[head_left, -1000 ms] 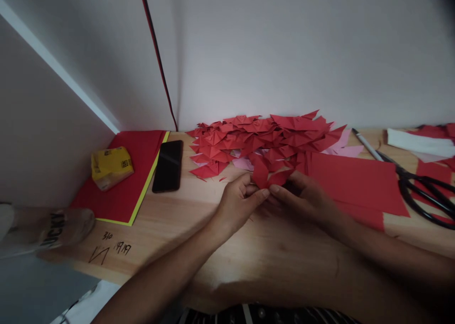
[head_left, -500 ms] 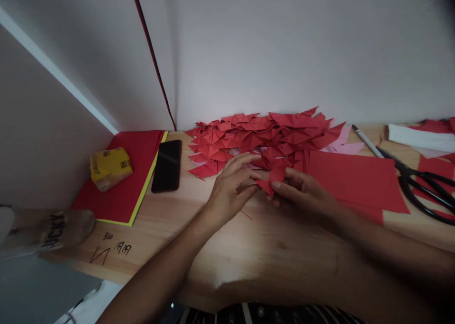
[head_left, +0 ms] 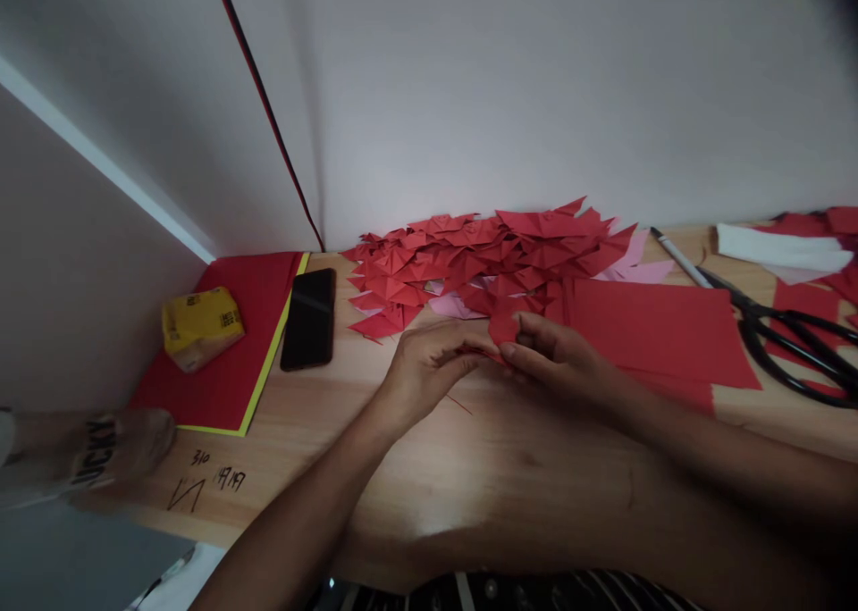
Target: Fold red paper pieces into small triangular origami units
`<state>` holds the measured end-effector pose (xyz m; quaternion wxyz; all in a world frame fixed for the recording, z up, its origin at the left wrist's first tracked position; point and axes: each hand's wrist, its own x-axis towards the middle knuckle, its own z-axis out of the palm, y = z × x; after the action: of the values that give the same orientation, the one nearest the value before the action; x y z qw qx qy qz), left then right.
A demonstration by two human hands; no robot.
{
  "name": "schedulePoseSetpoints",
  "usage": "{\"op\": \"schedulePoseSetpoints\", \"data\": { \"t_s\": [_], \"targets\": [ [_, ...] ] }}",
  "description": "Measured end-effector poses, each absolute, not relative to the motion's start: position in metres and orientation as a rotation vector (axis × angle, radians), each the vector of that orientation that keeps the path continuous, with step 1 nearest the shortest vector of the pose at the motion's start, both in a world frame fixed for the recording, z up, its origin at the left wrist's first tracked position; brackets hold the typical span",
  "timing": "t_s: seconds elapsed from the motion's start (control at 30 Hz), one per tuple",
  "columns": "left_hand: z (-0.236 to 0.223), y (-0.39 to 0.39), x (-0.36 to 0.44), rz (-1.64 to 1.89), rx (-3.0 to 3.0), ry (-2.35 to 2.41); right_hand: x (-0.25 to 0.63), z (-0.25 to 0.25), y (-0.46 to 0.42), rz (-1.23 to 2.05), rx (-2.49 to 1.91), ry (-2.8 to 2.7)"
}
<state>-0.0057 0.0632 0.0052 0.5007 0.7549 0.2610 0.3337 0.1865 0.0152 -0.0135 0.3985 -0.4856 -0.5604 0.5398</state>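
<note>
A small piece of folded red paper (head_left: 504,327) is held between my two hands above the wooden table. My left hand (head_left: 435,361) pinches its left edge between thumb and fingers. On the other side, my right hand (head_left: 553,347) grips it with thumb and forefinger, the remaining fingers curled underneath. Much of the folded paper is hidden by my fingers. Just behind my hands lies a heap of folded red paper pieces (head_left: 462,254), some pink among them. To the right of my right hand is a stack of flat red paper (head_left: 663,330).
Black-handled scissors (head_left: 797,338) and a pen (head_left: 680,255) lie at the right, near a white folded strip (head_left: 781,249). At the left are a phone (head_left: 308,318), red sheets (head_left: 258,325) with a yellow pack (head_left: 203,327) on top, and a clear bottle (head_left: 124,446). A wall stands behind.
My left hand's fingers have come down from raised and spread to pinch the red paper's edge, and its pointed left tip is now covered. The view has shifted slightly.
</note>
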Motion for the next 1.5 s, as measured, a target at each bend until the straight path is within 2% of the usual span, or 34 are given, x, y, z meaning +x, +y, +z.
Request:
{"op": "schedulePoseSetpoints", "data": {
  "t_s": [0.33,0.63,1.0,1.5],
  "targets": [
    [0.001,0.066,-0.004,0.709,1.615,0.815,0.185,-0.014,0.013,1.320,-1.284,-1.463],
    [0.012,0.065,-0.005,0.675,1.648,0.790,0.186,-0.018,0.014,1.197,-1.304,-1.512],
    [0.007,0.066,-0.009,0.576,1.752,0.749,0.185,-0.013,0.014,1.200,-1.301,-1.591],
    [0.012,0.060,-0.008,0.470,1.872,0.663,0.192,-0.017,0.017,1.463,-1.180,-1.504]
  ]
}}
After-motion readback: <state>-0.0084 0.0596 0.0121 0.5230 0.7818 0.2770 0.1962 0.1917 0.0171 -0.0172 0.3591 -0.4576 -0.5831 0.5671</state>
